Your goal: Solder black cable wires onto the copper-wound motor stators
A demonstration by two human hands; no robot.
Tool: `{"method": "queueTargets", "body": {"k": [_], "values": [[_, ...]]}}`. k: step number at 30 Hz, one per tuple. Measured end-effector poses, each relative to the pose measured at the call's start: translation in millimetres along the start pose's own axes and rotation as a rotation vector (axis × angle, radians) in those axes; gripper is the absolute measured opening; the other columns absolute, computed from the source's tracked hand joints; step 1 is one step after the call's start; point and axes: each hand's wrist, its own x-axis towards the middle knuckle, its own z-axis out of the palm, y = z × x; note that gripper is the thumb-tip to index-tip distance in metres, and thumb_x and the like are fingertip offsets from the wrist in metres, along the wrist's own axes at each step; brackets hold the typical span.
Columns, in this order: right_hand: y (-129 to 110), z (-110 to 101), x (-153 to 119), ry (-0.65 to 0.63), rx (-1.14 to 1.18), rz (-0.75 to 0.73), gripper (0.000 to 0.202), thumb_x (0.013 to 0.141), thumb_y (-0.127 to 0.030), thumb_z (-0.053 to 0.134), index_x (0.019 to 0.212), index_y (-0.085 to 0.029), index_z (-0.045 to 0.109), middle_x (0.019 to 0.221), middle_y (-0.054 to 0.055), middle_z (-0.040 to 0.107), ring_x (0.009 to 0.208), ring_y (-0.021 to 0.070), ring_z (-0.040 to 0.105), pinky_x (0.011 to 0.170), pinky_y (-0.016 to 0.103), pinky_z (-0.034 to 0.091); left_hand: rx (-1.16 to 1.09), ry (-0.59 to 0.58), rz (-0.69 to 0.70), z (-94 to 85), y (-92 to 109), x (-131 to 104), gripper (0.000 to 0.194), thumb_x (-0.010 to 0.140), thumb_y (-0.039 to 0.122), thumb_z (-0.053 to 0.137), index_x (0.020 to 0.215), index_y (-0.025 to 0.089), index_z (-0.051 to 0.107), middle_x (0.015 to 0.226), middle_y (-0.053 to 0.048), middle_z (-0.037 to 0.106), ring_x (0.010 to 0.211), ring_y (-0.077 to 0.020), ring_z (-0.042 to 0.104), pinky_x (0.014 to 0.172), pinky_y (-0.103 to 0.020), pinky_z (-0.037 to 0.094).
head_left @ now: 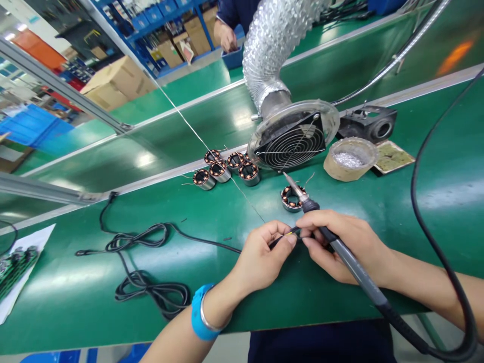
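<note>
Pretty clearly a factory floor, an electronics assembly line by the look of it. Long green benches [94,282] are laid out in rows, and a fume fan [293,143] is hooked to a foil duct [274,40]. Wound motor stators [227,169] are lined up, while cartons [117,80] and blue bins [151,15] are stacked on racks behind.

Fume fan [291,143] behind wound stators [227,169], coiled black cable [147,290] left.

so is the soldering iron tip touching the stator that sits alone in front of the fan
No, the soldering iron in the right hand points its tip up and away, above the lone stator, not on it.
</note>
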Motion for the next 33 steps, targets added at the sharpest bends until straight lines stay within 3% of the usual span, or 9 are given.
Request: {"method": "queueTargets", "body": {"k": [15, 24, 30, 33], "values": [[2, -3, -1, 0.001, -0.006, -0.014, 0.028, 0.084, -0.007, 0.056, 0.111, -0.013, 0.051, 0.085, -0.005, 0.058, 0.073, -0.0088, 0.049, 0.072, 0.002, 0.042, 0.064, -0.004, 0.018, -1.2, 2, 0, 0.042, 0.091, 0.050, 0.055, 0.084, 0.009, 0.050, 0.068, 0.002, 0.040, 0.062, -0.0009, 0.032, 0.057, -0.014, 0.028], [3, -6, 2, -0.028, 0.026, -0.046, 0.023, 0.085, -0.004, 0.053, 0.106, -0.013, 0.051, 0.088, -0.003, 0.057, 0.079, -0.0068, 0.047, 0.076, 0.002, 0.040, 0.080, -0.021, -0.003, 0.5, 1, -4, 0.047, 0.092, 0.053, 0.057, 0.091, 0.006, 0.063, 0.070, 0.001, 0.044, 0.064, -0.0008, 0.033, 0.060, -0.014, 0.028], [8, -10, 0, -0.020, 0.030, -0.028, 0.033, 0.083, -0.012, 0.060, 0.115, -0.012, 0.053, 0.096, 0.000, 0.057, 0.086, -0.0061, 0.049, 0.082, 0.004, 0.044, 0.063, -0.043, 0.019, -4.2, 1, -4, 0.050, 0.090, 0.055, 0.059, 0.093, 0.005, 0.063, 0.075, -0.001, 0.049, 0.068, -0.0011, 0.038, 0.063, -0.013, 0.032], [10, -9, 0, -0.028, -0.011, -0.029, 0.034, 0.084, -0.019, 0.063, 0.116, -0.013, 0.055, 0.097, 0.000, 0.058, 0.088, -0.0030, 0.047, 0.082, 0.009, 0.043, 0.013, -0.021, 0.014, -5.3, 1, -3, 0.054, 0.090, 0.059, 0.054, 0.097, 0.006, 0.061, 0.068, 0.001, 0.044, 0.060, -0.0015, 0.036, 0.057, -0.014, 0.030]]}}
